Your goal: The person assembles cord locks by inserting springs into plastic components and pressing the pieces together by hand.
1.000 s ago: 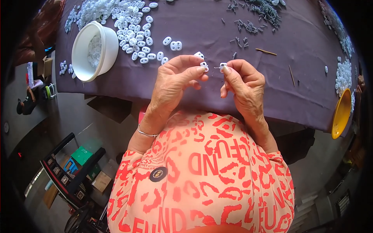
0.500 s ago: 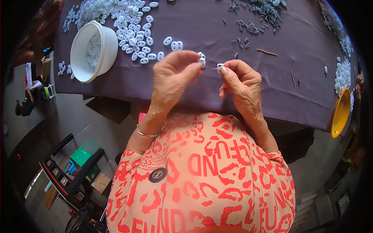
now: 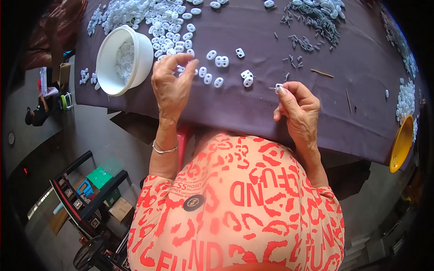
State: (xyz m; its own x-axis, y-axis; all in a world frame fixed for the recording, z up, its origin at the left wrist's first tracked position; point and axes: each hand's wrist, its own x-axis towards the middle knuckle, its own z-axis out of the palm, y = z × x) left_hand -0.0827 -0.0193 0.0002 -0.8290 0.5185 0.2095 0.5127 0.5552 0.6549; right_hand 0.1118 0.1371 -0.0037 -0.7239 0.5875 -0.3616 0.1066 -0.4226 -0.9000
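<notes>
My right hand [image 3: 296, 108] pinches a small white two-hole cord lock [image 3: 278, 87] between thumb and forefinger. A thin metal spring [image 3: 272, 88] sticks out from its left side. My left hand [image 3: 172, 86] is over the cloth at the near edge of the pile of white two-hole pieces [image 3: 174, 27], thumb and forefinger apart and nothing visible between them. Several loose white pieces [image 3: 219, 82] lie just right of its fingertips. Between my hands sits a small cluster of cord locks with dark holes [image 3: 247, 81], and another cord lock [image 3: 239, 53] lies farther back.
A white tub [image 3: 147, 58] with small white parts stands left of my left hand. Grey springs [image 3: 316, 29] are heaped at the back right. Two thin brown sticks [image 3: 322, 73] lie on the purple cloth [image 3: 262, 117]. A yellow bowl [image 3: 401, 144] sits at the right edge.
My left hand has moved left, away from the cluster of cord locks, to the white pile, and its fingers have parted. My right hand keeps its pinch on the cord lock. The view has shifted slightly.
</notes>
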